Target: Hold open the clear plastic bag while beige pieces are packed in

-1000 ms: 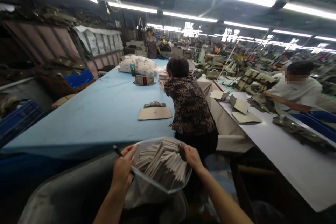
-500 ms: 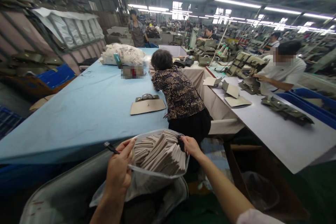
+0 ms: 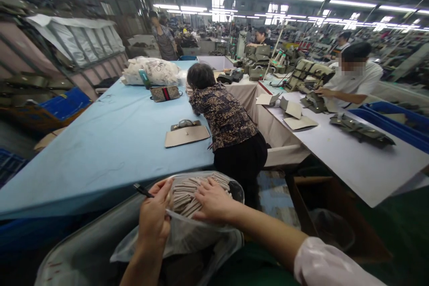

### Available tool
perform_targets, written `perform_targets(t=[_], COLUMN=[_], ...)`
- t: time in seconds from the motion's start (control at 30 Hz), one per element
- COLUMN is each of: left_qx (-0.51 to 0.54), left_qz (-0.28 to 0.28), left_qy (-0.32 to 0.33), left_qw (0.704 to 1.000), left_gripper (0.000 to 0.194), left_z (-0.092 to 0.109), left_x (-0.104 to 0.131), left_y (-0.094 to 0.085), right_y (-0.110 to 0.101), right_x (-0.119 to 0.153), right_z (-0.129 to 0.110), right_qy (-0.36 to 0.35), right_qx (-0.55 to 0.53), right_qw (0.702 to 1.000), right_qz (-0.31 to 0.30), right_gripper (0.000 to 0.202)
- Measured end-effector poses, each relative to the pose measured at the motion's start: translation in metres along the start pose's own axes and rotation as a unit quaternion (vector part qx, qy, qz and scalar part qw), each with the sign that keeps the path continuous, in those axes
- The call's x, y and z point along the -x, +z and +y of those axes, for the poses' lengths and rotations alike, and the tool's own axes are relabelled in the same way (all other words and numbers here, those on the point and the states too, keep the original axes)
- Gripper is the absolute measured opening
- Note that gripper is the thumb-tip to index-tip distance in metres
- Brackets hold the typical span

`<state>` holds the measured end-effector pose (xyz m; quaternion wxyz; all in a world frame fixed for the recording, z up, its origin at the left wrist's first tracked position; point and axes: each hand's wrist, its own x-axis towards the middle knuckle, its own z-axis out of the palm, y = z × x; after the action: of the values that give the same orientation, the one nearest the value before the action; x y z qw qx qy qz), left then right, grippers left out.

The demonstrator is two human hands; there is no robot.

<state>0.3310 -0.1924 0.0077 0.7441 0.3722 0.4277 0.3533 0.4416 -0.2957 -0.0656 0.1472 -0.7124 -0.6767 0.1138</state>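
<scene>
Down at the near corner of the long light-blue desk, we hold a clear plastic bag stuffed with flat beige leather pieces. Our left hand pinches the bag's rim on its left side, fingers curled shut on the plastic, with a thin dark pen-like stick jutting out above the thumb. Our right hand lies flat and spread on top of the stack, palm down, closed on nothing. The bag rests in a grey rounded bin just below the desk's near edge.

To do this well, we judge that the left grip should keep the mouth taut and wide while the right palm presses evenly, so the pieces stay stacked on edge and do not fan out or slip over the rim.

By count: one bag, one bin, and too many beige pieces to number, packed in two or three rows. On the blue desk lie one tan flat purse flap towards its right edge, one small striped pouch and one white bundle near the far end. A person in a dark patterned shirt leans at the right edge. At the white desk to the right sits a person in a white shirt; three pale card pieces lie there.
</scene>
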Motion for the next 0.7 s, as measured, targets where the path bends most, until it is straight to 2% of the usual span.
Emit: perform_targets(t=[0.07, 0.17, 0.3, 0.37, 0.43, 0.53, 0.63, 0.7], left_qx=[-0.003, -0.007, -0.016, -0.022, -0.027, -0.03, -0.033, -0.035], left_qz=[-0.001, -0.008, -0.02, -0.025, -0.029, -0.029, -0.024, -0.021], left_qy=[0.003, 0.002, -0.011, -0.021, -0.033, -0.046, -0.045, -0.043], left_qw=[1.0, 1.0, 1.0, 0.999, 0.999, 0.998, 0.998, 0.998], left_gripper=[0.039, 0.038, 0.039, 0.04, 0.041, 0.041, 0.034, 0.028], left_z=[0.004, 0.006, -0.002, -0.008, -0.012, -0.011, -0.003, 0.002], left_x=[-0.001, 0.0, 0.001, 0.001, 0.0, -0.002, -0.001, 0.001], left_y=[-0.003, -0.004, 0.0, 0.002, 0.002, 0.0, -0.002, -0.004], right_y=[0.008, 0.016, 0.022, 0.023, 0.021, 0.017, 0.021, 0.031], right_x=[0.005, 0.017, 0.029, 0.032, 0.033, 0.035, 0.043, 0.053], right_z=[0.002, 0.009, 0.015, 0.019, 0.024, 0.039, 0.062, 0.077], right_qy=[0.022, 0.028, 0.051, 0.046, 0.075, 0.207, 0.328, 0.383], right_qx=[0.019, 0.025, 0.005, -0.039, -0.136, -0.254, -0.255, -0.273], right_qw=[0.999, 0.999, 0.998, 0.998, 0.987, 0.933, 0.872, 0.834], right_qz=[-0.028, -0.03, -0.028, -0.015, 0.027, 0.149, 0.259, 0.289], right_gripper=[0.062, 0.062, 0.066, 0.064, 0.049, 0.028, 0.03, 0.038])
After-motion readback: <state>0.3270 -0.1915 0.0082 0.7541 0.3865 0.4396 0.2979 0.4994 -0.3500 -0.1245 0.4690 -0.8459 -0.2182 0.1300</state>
